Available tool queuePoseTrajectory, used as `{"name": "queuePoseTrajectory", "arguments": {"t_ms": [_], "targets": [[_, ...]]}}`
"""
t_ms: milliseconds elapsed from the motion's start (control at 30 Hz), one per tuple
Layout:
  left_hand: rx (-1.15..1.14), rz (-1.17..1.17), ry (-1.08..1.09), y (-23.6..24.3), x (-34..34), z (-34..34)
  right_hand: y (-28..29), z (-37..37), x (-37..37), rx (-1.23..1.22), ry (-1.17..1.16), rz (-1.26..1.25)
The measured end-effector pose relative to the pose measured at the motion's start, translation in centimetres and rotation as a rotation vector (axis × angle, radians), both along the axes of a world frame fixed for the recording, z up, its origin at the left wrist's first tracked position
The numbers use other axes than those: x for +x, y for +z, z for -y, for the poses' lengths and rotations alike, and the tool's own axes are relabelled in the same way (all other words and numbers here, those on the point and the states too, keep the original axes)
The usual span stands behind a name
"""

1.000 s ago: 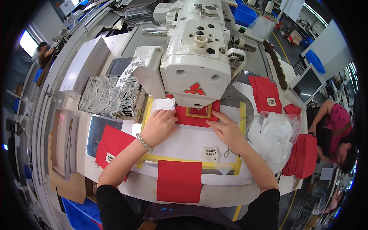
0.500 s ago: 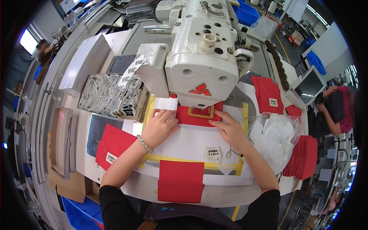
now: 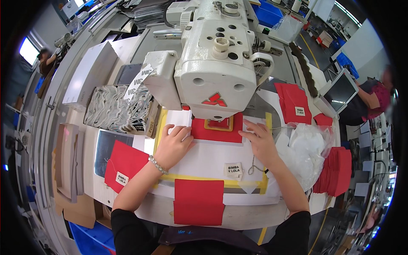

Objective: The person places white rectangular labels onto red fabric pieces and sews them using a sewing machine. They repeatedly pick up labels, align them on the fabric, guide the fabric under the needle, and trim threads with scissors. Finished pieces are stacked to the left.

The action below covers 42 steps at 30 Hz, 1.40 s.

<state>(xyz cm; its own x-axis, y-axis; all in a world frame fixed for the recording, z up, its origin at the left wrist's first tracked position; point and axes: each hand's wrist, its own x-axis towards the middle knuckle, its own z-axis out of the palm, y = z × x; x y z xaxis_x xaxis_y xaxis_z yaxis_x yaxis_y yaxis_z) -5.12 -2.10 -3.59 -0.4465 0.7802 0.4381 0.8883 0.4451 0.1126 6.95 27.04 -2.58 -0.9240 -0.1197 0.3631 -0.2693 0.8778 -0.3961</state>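
Observation:
Under the head of a large white sewing machine (image 3: 216,85), a red fabric piece (image 3: 231,136) lies flat on white paper. A small yellow-edged clamp frame (image 3: 219,128) rests on it. My left hand (image 3: 175,144), with a beaded bracelet at the wrist, lies beside the fabric's left edge, fingers spread and holding nothing. On the other side, my right hand (image 3: 260,142) has its fingers stretched apart at the right edge of the fabric, also with nothing in it. Small white labels (image 3: 233,169) lie on the paper between my forearms, beside a thin cord (image 3: 253,169).
Another red piece (image 3: 199,202) lies at the front edge. A red labelled piece (image 3: 127,163) lies left, below a box of bundled labels (image 3: 108,108). At right are a clear plastic bag (image 3: 304,148), stacked red pieces (image 3: 333,172) and more labelled red fabric (image 3: 293,102).
My right hand has drawn slightly right, off the red fabric to its edge. My left hand stays by the left edge. The whole view has shifted a little.

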Motion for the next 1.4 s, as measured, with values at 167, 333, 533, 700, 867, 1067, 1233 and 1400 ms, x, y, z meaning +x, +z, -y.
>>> {"name": "queuePoseTrajectory", "arguments": {"t_ms": [167, 333, 533, 700, 867, 1067, 1233, 1400], "targets": [[-0.010, -0.018, 0.001, -0.2, 0.2, -0.1, 0.1, 0.6, 1.0, 0.271, 0.006, -0.067], [-0.013, -0.003, 0.012, -0.2, 0.3, -0.2, -0.5, 0.7, 1.4, 0.333, -0.005, -0.118], [-0.055, 0.025, -0.011, 0.0, 0.3, 0.0, 0.4, 2.3, 1.8, 0.285, -0.004, -0.063], [-0.092, 0.012, -0.020, 0.1, 0.5, 0.0, 0.0, 3.0, 2.5, 0.358, -0.055, -0.043], [-0.109, -0.035, -0.023, 0.1, 0.8, 0.2, 0.1, 3.4, 3.3, 0.401, -0.075, -0.018], [-0.144, -0.049, -0.030, 0.1, 1.0, 0.3, 0.3, 3.6, 3.1, 0.377, -0.084, -0.011], [-0.135, -0.040, -0.021, -0.2, 0.9, 0.3, -0.3, 3.8, 3.2, 0.341, -0.105, 0.003], [-0.142, -0.028, -0.010, 0.0, 0.9, 0.5, 0.3, 3.8, 3.1, 0.281, -0.104, 0.059]]}}
